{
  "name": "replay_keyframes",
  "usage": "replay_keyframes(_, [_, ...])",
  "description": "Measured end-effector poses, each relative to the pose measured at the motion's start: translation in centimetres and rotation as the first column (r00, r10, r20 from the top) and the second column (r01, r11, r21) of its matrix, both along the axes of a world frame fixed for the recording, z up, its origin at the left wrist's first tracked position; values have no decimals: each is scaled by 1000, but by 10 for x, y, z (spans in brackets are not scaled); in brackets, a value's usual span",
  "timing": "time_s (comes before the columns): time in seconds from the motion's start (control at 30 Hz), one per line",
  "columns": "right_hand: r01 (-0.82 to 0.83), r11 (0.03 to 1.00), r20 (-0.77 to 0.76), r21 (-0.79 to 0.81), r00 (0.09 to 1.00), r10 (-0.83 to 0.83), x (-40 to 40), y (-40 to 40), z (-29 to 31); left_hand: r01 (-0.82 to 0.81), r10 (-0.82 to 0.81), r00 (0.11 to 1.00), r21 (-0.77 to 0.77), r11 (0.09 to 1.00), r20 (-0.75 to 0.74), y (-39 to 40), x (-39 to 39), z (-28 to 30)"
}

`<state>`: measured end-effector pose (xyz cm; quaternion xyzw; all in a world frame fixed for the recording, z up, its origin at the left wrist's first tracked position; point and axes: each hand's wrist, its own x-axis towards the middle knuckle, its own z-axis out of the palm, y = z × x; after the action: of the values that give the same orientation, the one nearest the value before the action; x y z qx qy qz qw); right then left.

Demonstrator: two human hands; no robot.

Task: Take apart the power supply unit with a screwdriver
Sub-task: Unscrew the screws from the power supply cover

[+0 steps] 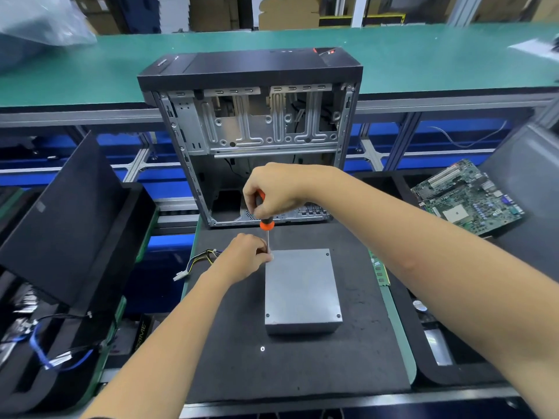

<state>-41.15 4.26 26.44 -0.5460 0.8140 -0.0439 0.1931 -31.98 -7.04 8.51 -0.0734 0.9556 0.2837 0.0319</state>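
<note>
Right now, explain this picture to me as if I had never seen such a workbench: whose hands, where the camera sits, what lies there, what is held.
No machine here: a person's two bare hands, filmed from a camera on their head looking down. The right hand has its grip around an orange-and-black screwdriver, tip down at a corner of the grey power supply unit. The left hand steadies that corner. The unit lies on a dark mat. Behind stands an opened computer case; a motherboard lies to the right.

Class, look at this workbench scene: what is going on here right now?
A person's right hand grips an orange-and-black screwdriver upright, its tip at the far left corner of a grey metal power supply box. The left hand pinches near the tip, steadying it. Three other corner screws remain in the lid. An open black computer case stands behind.
</note>
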Motion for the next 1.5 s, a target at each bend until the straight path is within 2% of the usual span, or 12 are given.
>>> replay_keyframes(0.13, [127, 992, -259, -5, 958, -124, -1, -2, -7, 5, -5, 1000, -2, 1000, 10, 0, -1, 2])
replay_keyframes(0.17, [119, 993, -262, -12, 958, -118, -2, -2, -9, 13, -13, 1000, -14, 1000, 14, -1, -1, 2])
replay_keyframes(0.33, [-1, 999, -89, -32, 996, -2, -5, 3, 3, 0, -1, 1000, -58, 998, -13, 1, 0, 0])
replay_keyframes(0.43, [5, 1000, 2, -19, 1000, -5, -2, 3, 2, -11, 10, 1000, -59, 998, -20, 2, 0, -3])
replay_keyframes(0.6, [151, 988, -155, -24, 976, -152, 4, -4, -7, -7, 6, 1000, -59, 998, -15, 2, 2, -2])
replay_keyframes(0.7, [81, 997, -52, 21, 995, -79, 1, -6, -3, -10, 9, 1000, -73, 997, -19, 4, 2, -3])
replay_keyframes(0.8, [-14, 1000, -79, -9, 997, 13, 0, -2, 4, -36, 35, 999, -43, 998, -15, 4, 1, -5])
replay_keyframes(0.97, [28, 999, -23, 22, 999, -28, 1, 1, 1, -48, 50, 998, 74, 996, -27, 2, 3, -4])
replay_keyframes(1.1, [94, 991, -304, 99, 951, -60, 3, 0, 0, -32, 33, 999, 35, 999, -24, 1, 2, -5])
replay_keyframes(1.3, [-40, 998, -46, 43, 998, 42, -2, -1, 8, -57, 56, 997, -10, 998, -48, 4, 4, -6])
replay_keyframes(1.37, [-9, 999, 7, 44, 1000, 9, 1, -1, 4, -60, 59, 997, -30, 998, -43, 6, 3, -7])
replay_keyframes(1.5, [153, 988, -84, 37, 985, -149, 4, -5, -1, -92, 91, 996, -40, 995, -16, 10, 3, -9])
